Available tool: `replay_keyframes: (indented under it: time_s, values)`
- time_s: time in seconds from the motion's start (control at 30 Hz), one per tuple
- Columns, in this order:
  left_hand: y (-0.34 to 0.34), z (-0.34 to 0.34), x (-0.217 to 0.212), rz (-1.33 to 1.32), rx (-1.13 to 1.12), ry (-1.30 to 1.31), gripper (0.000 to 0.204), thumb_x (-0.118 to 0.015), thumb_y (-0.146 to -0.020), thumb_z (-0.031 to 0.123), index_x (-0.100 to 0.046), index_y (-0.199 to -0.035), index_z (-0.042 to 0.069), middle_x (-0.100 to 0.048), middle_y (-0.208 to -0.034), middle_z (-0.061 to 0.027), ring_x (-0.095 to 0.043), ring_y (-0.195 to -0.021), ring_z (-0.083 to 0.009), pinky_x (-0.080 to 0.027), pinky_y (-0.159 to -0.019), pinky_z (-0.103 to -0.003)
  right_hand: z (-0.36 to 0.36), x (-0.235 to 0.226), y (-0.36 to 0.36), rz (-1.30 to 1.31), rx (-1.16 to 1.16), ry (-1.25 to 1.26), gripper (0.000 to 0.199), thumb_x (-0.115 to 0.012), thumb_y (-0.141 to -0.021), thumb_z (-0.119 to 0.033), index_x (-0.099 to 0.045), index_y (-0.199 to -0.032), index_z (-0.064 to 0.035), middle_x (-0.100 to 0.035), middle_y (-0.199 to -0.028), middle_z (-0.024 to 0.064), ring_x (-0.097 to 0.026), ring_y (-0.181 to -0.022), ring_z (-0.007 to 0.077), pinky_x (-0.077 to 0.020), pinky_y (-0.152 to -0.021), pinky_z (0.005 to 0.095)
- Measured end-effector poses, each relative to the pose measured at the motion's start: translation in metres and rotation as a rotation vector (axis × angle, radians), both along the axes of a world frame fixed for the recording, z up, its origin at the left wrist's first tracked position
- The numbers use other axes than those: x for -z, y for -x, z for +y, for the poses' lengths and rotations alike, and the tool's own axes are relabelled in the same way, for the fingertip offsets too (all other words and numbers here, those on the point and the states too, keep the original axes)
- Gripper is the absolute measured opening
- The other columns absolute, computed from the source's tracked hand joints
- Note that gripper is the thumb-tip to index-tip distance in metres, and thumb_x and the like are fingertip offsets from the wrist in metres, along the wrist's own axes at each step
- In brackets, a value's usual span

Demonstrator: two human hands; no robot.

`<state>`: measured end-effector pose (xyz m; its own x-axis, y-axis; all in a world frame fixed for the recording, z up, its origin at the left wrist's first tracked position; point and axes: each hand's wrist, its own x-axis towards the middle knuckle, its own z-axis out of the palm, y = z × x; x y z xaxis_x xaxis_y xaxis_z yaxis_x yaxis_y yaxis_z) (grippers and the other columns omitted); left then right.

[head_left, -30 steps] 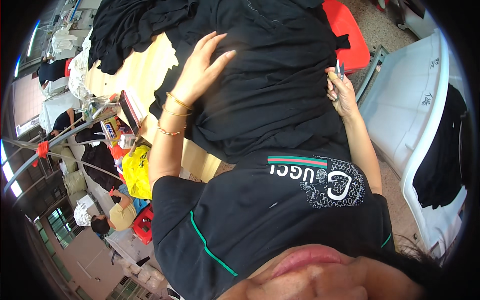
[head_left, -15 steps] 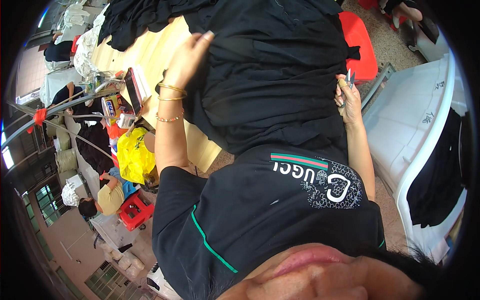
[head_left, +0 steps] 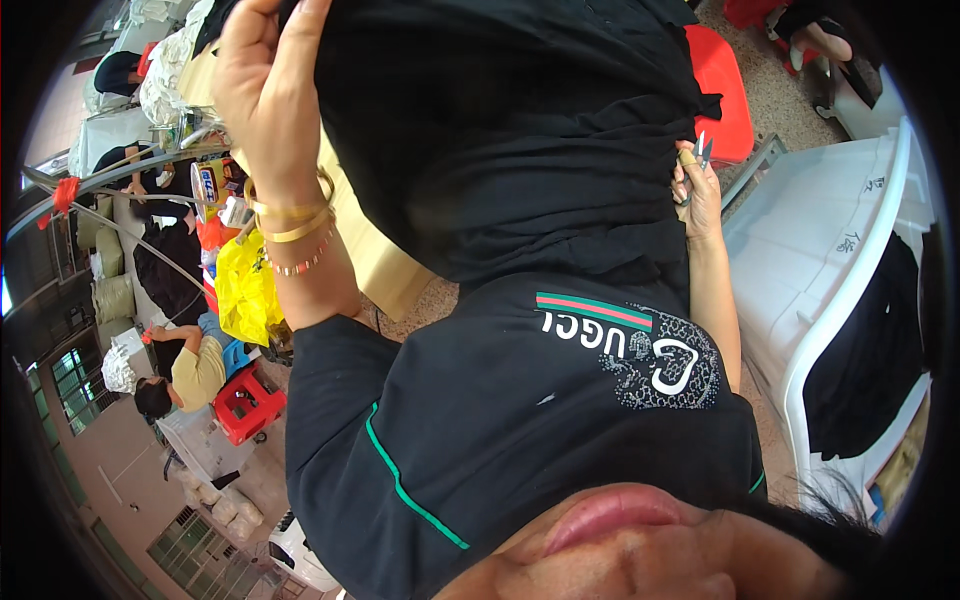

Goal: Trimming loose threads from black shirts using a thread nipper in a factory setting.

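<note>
a yellow bag (head_left: 247,285) is at left, a white tub (head_left: 795,235) right.

Left fingers (head_left: 298,48) now farther up-left, black cloth (head_left: 470,130) along with them

two gold bangles (head_left: 298,230), one beaded bracelet (head_left: 298,268), one pair of snips (head_left: 704,152) — and one yellow plastic bag (head_left: 245,290).

Letters (head_left: 613,345) on shirt (head_left: 480,430), characters (head_left: 848,243) on white bin (head_left: 800,225)
</note>
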<state>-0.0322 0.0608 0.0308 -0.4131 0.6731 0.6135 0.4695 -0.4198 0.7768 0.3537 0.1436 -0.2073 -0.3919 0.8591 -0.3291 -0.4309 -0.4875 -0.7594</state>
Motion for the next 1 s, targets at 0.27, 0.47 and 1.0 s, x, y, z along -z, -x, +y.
replay_keyframes:
  time_s: [0.27,0.47,1.0]
  values:
    - [-0.057,-0.041,-0.037,0.173,1.042,0.719,0.020,-0.064,-0.089,0.006,-0.066,-0.107,-0.003,-0.068,-0.098,-0.0120,-0.066,-0.092,-0.0172,-0.052,-0.080,-0.029,0.000,-0.004,0.005,0.053,-0.034,0.007,0.022,-0.053,-0.096,-0.014,-0.056,-0.114,-0.0013,-0.052,-0.074,0.0025,-0.040,-0.050,0.0060,-0.0306,-0.045,0.0188]
    - [0.002,-0.022,0.050,0.242,0.096,0.725,0.038,-0.062,-0.093,0.029,-0.063,-0.116,-0.002,-0.066,-0.104,-0.0115,-0.062,-0.100,-0.0171,-0.047,-0.089,-0.027,0.000,-0.001,0.000,0.062,-0.027,0.031,0.023,-0.053,-0.096,-0.013,-0.055,-0.116,-0.0015,-0.051,-0.074,0.0013,-0.040,-0.050,0.0057,-0.0312,-0.046,0.0190]
    - [0.042,-0.026,0.039,-0.575,0.205,0.141,0.019,-0.061,-0.091,0.001,-0.063,-0.110,-0.001,-0.068,-0.099,-0.0072,-0.065,-0.087,-0.0100,-0.051,-0.075,-0.018,-0.003,-0.001,0.004,0.006,-0.026,0.007,0.026,-0.053,-0.096,-0.016,-0.055,-0.119,-0.0015,-0.051,-0.075,0.0010,-0.039,-0.050,0.0051,-0.0299,-0.047,0.0191]
